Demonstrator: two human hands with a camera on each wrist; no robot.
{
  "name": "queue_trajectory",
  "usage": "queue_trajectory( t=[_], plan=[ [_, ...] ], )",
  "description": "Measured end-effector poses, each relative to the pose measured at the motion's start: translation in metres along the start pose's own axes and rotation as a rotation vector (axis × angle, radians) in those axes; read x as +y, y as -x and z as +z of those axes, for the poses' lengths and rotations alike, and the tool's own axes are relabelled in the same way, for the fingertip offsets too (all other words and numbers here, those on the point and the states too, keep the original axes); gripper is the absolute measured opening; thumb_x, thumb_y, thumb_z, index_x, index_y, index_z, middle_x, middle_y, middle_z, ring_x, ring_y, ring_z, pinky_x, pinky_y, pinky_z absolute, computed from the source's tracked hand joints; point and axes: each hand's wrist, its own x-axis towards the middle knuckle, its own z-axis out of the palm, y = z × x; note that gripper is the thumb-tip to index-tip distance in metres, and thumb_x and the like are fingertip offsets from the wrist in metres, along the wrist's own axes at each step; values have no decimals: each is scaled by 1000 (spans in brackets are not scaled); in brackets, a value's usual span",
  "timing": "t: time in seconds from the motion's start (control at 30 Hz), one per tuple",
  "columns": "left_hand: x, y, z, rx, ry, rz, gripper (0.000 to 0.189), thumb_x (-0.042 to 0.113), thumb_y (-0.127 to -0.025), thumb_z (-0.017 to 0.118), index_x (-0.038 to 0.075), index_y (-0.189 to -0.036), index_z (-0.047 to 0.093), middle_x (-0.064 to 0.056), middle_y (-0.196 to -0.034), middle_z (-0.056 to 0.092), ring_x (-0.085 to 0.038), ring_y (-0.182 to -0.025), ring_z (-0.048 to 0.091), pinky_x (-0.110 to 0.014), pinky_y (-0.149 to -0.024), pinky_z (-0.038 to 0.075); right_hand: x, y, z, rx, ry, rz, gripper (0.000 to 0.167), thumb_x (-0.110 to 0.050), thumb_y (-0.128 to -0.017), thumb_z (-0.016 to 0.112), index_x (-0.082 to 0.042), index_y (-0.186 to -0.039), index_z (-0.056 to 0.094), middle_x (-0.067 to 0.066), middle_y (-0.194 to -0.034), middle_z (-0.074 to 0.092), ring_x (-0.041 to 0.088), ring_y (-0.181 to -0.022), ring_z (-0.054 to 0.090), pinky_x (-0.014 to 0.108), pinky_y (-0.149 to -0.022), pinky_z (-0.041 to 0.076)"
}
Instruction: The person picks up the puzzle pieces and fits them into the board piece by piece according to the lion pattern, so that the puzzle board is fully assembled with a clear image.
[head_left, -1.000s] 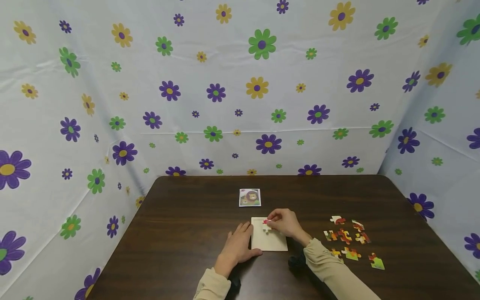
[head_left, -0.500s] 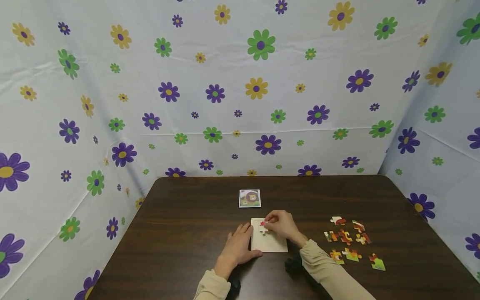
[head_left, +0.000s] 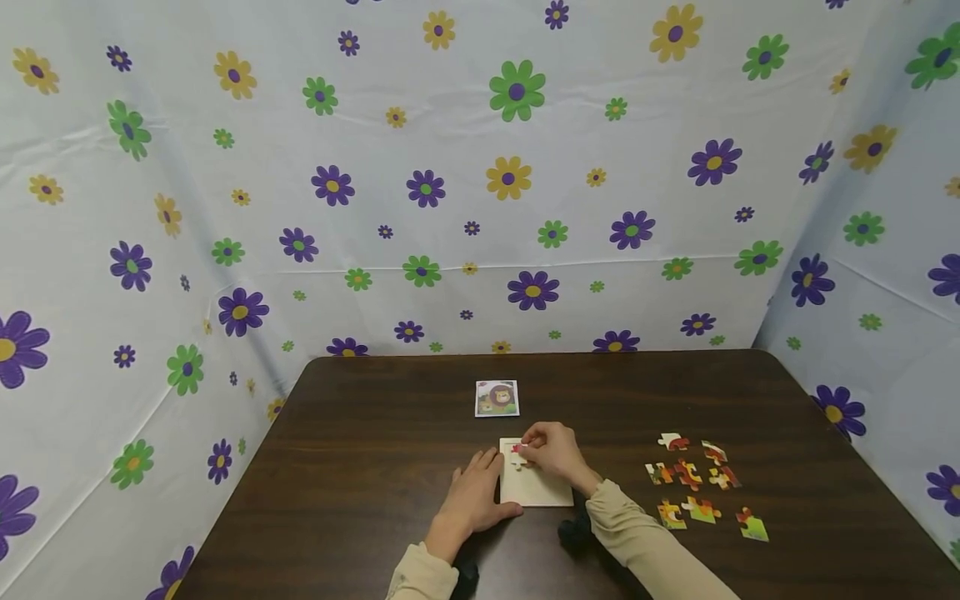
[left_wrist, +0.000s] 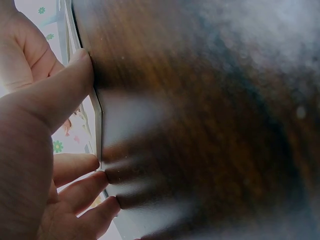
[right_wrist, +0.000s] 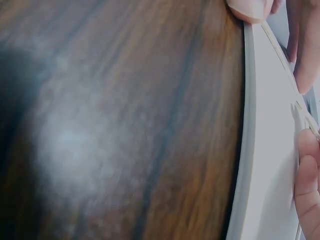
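A pale square puzzle board [head_left: 542,490] lies on the dark table. Flat along its left edge rests my left hand [head_left: 471,500], fingers extended and thumb at the lower left corner. My right hand [head_left: 557,457] pinches a pink-and-white jigsaw piece [head_left: 517,462] over the board's upper left corner; its fingers cover part of the piece. In the left wrist view the left thumb [left_wrist: 72,90] and fingertips meet the board's edge. The right wrist view catches the right fingers [right_wrist: 307,185] low over the board's surface [right_wrist: 272,130].
Several loose jigsaw pieces [head_left: 687,474] in red, orange and green lie spread on the right of the wooden table [head_left: 375,417]. A small lion picture card [head_left: 497,399] lies behind the board. Flower-printed cloth [head_left: 450,142] hangs around the table's back and sides.
My right hand has slid the pinched jigsaw piece left toward the board's upper left corner. The left hand has stayed at the board's edge. The head view has shifted slightly.
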Motion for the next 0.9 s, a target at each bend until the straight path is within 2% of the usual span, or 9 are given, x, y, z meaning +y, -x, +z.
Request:
queue_trajectory(
  t=[0.33,0.73,0.9],
  plan=[
    [-2,-1,3,8,-5,-7,82,48,-74,78,1,-135,50,-17,-141,47,-37,-130,43,-66,-93,37,-2,-6,7,29,37,12,10,1,-77,75,0,-79,66,2,-61,63,12,-49,62,21,-44,42],
    [-1,0,1,3,-4,-11,82,48,-74,78,2,-136,50,-16,-141,47,-37,-130,43,-65,-93,37,-8,-6,10,43,82,0,9,1,-76,75,1,-76,66,2,-60,63,12,-48,61,20,-44,43],
    [-1,0,2,8,-11,-4,83,49,-74,78,2,-136,50,-16,-141,47,-37,-130,43,-65,-92,38,-9,-6,11,55,113,-2,8,1,-75,75,0,-75,67,0,-60,62,8,-47,59,19,-44,42]
  ],
)
